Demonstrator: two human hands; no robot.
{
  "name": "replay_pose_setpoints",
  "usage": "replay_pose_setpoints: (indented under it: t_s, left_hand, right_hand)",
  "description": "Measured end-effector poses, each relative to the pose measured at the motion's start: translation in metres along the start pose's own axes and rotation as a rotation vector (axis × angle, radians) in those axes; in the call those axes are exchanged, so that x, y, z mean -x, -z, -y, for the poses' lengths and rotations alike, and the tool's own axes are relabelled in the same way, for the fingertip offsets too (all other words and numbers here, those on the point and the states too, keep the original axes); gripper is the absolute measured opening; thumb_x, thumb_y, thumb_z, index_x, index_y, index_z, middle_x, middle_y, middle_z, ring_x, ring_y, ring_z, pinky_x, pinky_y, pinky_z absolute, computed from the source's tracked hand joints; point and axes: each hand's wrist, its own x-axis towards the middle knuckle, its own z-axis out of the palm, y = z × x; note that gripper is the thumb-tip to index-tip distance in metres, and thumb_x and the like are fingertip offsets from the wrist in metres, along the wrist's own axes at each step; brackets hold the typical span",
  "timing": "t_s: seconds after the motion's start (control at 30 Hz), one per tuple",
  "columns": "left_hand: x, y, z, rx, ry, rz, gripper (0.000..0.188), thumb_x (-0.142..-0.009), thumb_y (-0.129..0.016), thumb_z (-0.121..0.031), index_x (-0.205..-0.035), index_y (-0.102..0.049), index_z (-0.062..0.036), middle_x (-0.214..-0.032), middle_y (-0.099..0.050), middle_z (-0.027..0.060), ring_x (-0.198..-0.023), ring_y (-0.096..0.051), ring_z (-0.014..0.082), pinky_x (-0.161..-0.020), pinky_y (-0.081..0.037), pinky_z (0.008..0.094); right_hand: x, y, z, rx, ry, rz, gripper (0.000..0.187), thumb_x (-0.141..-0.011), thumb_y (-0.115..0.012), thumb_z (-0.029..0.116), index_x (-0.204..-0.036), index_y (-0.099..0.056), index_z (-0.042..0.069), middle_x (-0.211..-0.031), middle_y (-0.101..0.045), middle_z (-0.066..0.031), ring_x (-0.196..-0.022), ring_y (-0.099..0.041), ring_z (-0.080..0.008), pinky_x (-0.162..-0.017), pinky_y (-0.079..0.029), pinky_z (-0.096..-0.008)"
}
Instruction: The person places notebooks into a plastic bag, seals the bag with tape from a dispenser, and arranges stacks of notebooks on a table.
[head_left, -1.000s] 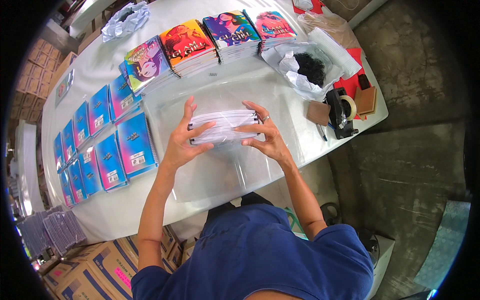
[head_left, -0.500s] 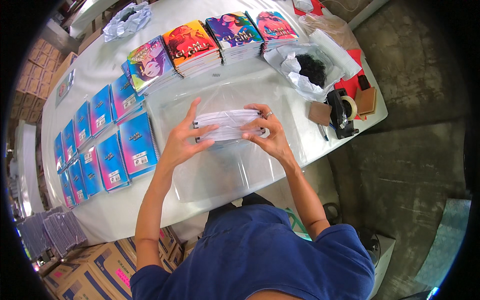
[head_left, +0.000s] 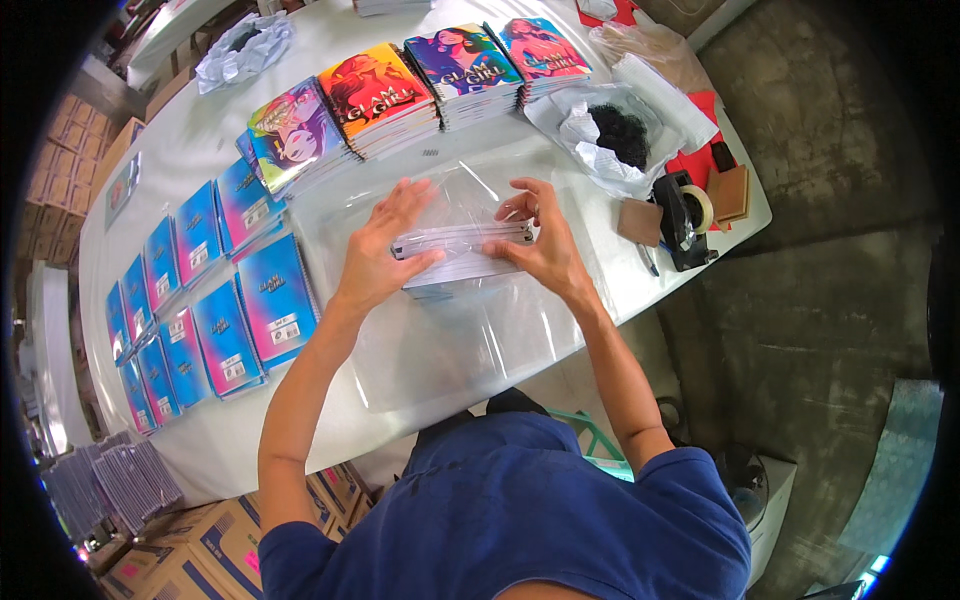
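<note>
Head: left grip (head_left: 380,258) spread, right grip (head_left: 550,252) half-curled, both touching paper stack (head_left: 462,240).

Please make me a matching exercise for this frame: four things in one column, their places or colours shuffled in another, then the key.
1. Tape dispenser
2. White stack
3. Blue-and-pink notebooks
4. Shirt

A. In rows along the left part of the table
B. Plain dark blue
C. Near the table's right edge
D. Between the left hand and right hand

Pairs: 1-C, 2-D, 3-A, 4-B
</note>
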Motion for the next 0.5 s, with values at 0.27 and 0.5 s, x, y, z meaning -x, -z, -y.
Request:
replay_pose_setpoints:
  t_s: [0.27, 0.5]
  left_hand:
    - [-0.026, 0.014, 0.028, 0.605, 0.505, 0.581, 0.055, -0.078, -0.076, -0.033, -0.12, -0.063, -0.0012, -0.117, -0.065, 0.0088, -0.098, -0.056, 0.0102, -0.089, -0.043, 0.026]
    - [-0.032, 0.014, 0.019, 0.59, 0.488, 0.609, 0.038, -0.084, -0.071, -0.02, -0.112, -0.065, 0.0047, -0.127, -0.059, 0.0122, -0.122, -0.051, 0.0176, -0.099, -0.039, 0.0285]
  right_hand:
    - [-0.025, 0.007, 0.003, -0.135, -0.342, 0.314, 0.018, -0.067, -0.079, 0.012, -0.082, -0.072, 0.003, -0.079, -0.063, -0.0034, -0.079, -0.052, -0.0144, -0.072, -0.041, -0.029]
    - [-0.018, 0.003, 0.0, -0.114, -0.184, 0.231, 0.017, -0.068, -0.074, 0.003, -0.084, -0.074, 0.003, -0.082, -0.066, -0.0035, -0.083, -0.052, -0.0148, -0.077, -0.04, -0.0279]
